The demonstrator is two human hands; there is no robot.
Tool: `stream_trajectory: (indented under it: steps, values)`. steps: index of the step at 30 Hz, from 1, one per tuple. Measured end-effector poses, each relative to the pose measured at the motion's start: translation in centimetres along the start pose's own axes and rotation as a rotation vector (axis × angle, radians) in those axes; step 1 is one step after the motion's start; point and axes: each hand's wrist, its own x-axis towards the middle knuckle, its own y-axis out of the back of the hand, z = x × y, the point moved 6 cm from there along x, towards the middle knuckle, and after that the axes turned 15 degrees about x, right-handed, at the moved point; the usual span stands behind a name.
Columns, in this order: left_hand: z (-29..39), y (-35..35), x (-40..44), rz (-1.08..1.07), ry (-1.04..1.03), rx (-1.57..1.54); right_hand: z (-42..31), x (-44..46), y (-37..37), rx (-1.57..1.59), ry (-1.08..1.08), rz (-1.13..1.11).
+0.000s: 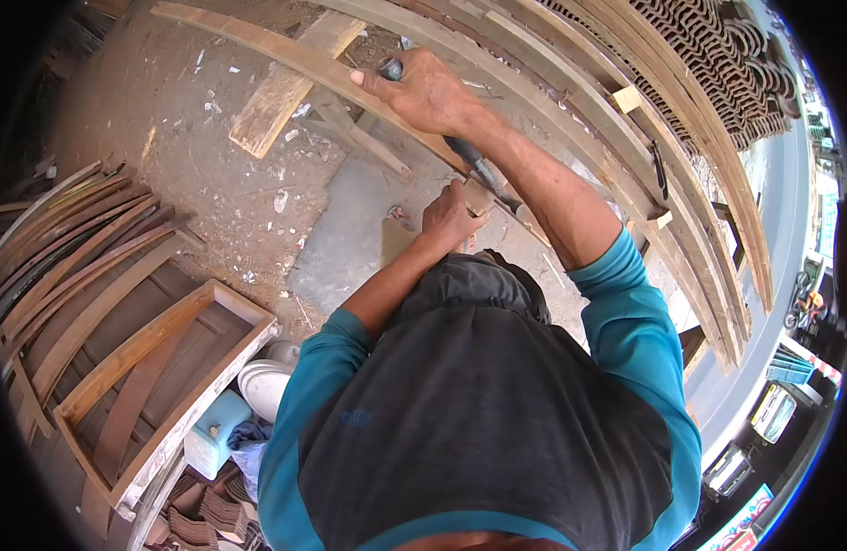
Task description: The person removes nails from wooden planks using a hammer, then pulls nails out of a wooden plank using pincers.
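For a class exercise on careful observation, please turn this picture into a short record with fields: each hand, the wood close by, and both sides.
Right hand: the right hand is closed around a dark handle, rounded end showing
Left hand: the left hand, nearer the body, is at a small wooden block; grip partly hidden
Close by: a long curved board reaches the right hand, crossing over a loose board in this view
Left side: curved wooden strips, wooden frame, blue container
Right side: long curved beams, stacked brown pieces
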Motion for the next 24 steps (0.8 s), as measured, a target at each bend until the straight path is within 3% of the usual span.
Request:
stream_trajectory:
  steps: [2,3,8,12,14,17,21,22,24]
  values:
    - [-0.1,-0.7,0.8,0.039,-0.026,0.047,0.1,1.9,0.1,0.009,0.075,0.106]
    - [1.9,-1.7,-2.1,-0.018,-0.026,-0.070,-0.6,1.4,-1.4,-0.066,-0.120,0.053]
    - [-0.1,-1.8,0.0,0.095,-0.079,-0.073,-0.9,6.6,-3.7,-0.182,0.023,0.110]
    - [-0.2,0.3,-0.1,0.058,-0.037,-0.078,-1.3,3.7,-2.4,-0.004,0.207,0.262]
    - [0.0,1.1,-0.9,-0.084,0.031,-0.107,-1.2,-2.0,2.1,0.144,0.192,0.316]
    - [0.1,0.8,-1.4,-0.050,0.060,-0.073,-0.2,-9.7,7.9,0.612,0.405,0.377]
    - [0.6,1.5,-1.2,-0.020,0.146,-0.021,-0.7,-6.7,6.2,0.519,0.304,0.273]
    - [0.9,1.7,-1.4,-0.047,0.170,-0.072,-1.2,-5.5,5.6,0.530,0.176,0.234]
    - [1.5,1.0,-1.7,-0.024,0.177,-0.043,-1.2,-1.4,4.9,0.340,0.136,0.169]
